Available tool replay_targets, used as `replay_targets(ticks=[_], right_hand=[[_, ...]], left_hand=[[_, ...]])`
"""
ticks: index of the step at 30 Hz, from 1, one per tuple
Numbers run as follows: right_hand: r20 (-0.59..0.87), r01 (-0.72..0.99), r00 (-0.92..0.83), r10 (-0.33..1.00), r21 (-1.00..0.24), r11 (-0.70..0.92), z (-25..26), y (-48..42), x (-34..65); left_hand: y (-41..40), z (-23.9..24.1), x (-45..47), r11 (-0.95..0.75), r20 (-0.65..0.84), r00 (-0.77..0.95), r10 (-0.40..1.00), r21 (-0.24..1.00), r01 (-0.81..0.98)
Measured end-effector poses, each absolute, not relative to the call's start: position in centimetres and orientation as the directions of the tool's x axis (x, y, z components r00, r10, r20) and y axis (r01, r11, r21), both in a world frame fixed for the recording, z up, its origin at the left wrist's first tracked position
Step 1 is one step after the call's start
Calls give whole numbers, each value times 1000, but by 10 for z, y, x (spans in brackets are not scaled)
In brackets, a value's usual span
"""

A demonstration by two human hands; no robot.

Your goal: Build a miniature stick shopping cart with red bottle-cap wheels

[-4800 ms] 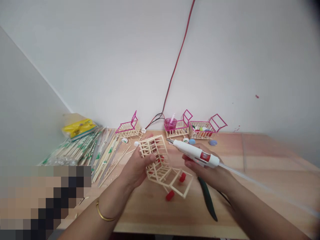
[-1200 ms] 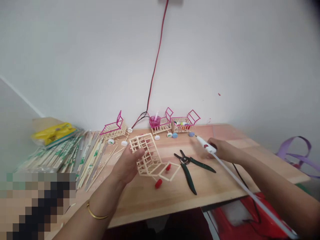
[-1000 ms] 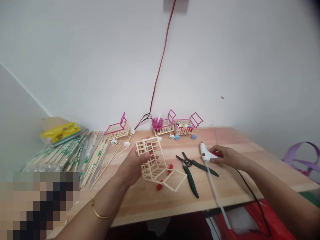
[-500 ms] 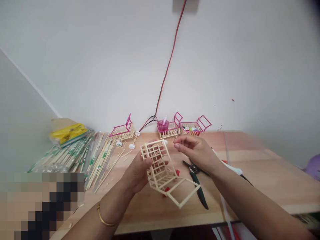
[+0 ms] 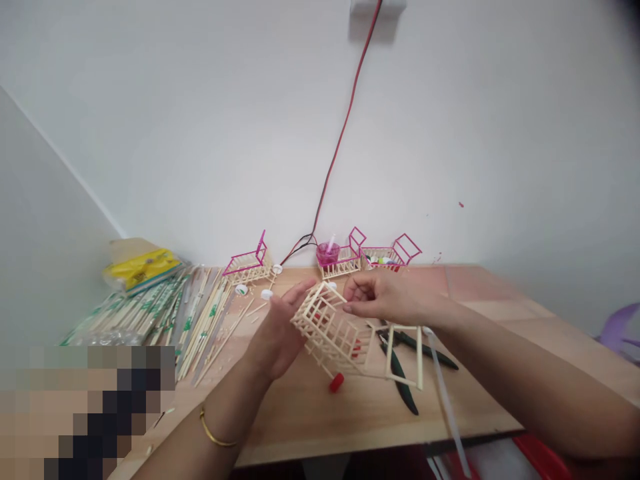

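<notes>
Now in hand: stick cart [image 5: 334, 333], a pale slatted frame lifted off the table [image 5: 310, 420], tilted, above its middle and towards the front edge.
Cart's open frame: it juts out to the right at the low end, over the pliers [image 5: 401, 380].
Wheels: one red wheel [image 5: 337, 382] hangs clear underneath; more red shows through the slats, too broken up to count.
Left hand [image 5: 277, 333]: palm flat against the cart's left end, fingers spread and pointing up, not curled around anything; a gold bangle [image 5: 215, 437] sits on the wrist.
Right hand [image 5: 383, 300]: thumb and forefinger pinched together on the cart's upper rim; the other fingers are folded behind and hard to see.
Pliers: green handles only; the head is hidden behind the cart.
Glue stick [image 5: 447, 407]: a pale rod running off the front edge; the tool it feeds is covered by the right forearm.
Back edge: three pink-trimmed carts [image 5: 247, 263] and a pink cup [image 5: 327, 253], small and bunched, contents unclear.
Left side: wrapped chopsticks [image 5: 165, 313] heaped by a yellow packet [image 5: 145, 267], with two caps [image 5: 241, 289] nearby.
Wall: a red and black cable [image 5: 345, 133] runs up to a fitting that is cut off at the top.
Bottom left corner: a blurred block, unreadable.
</notes>
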State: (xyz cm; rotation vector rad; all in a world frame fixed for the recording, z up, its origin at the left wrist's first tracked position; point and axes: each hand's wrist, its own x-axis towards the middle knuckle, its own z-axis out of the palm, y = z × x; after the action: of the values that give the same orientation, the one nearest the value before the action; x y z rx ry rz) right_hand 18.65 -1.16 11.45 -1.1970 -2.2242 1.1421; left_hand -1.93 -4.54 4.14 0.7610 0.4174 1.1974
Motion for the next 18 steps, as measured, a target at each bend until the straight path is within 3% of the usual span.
replay_targets(ticks=[3,9,18], right_hand=[[-129,561,-632,764,-757,336,126,-11,194],[-247,600,-725,643,-684,414,127,-4,198],[-345,644,-747,568,-589,488,128,3,191]], left_hand=[[-39,43,-27,168,44,310,950,765,-622],[-33,37,-33,255,-92,423,901,903,-346],[-33,38,-37,331,-132,571,810,907,-259]])
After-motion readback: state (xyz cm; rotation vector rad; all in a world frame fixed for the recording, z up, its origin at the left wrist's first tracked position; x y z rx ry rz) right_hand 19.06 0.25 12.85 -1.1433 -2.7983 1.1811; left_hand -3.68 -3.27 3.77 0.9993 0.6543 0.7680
